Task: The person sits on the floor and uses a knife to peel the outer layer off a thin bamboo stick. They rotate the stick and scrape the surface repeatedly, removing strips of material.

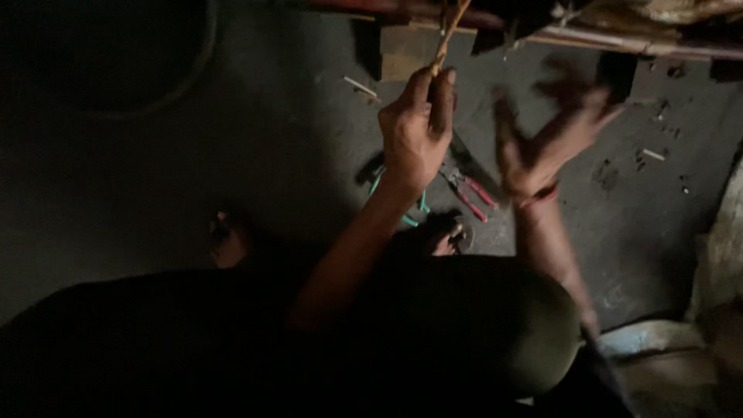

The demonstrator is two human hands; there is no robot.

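My left hand (418, 128) is raised and closed around a thin tan strand, like a cane strip or cord (446, 39), which runs up to a wooden frame (619, 35) at the top edge. My right hand (546, 135) is beside it, blurred, fingers spread wide and holding nothing. A red band circles the right wrist. Below the hands, on the dark floor, lie red-handled pliers (470, 193) and a green-handled tool (418, 209), partly hidden by my left wrist.
The scene is very dim. My knees in dark cloth (464, 325) fill the lower frame, with my bare feet (228, 240) on the grey floor. A small stick (361, 87) and bits of debris (654, 155) lie scattered. Pale cloth or sacking (696, 364) sits at the lower right.
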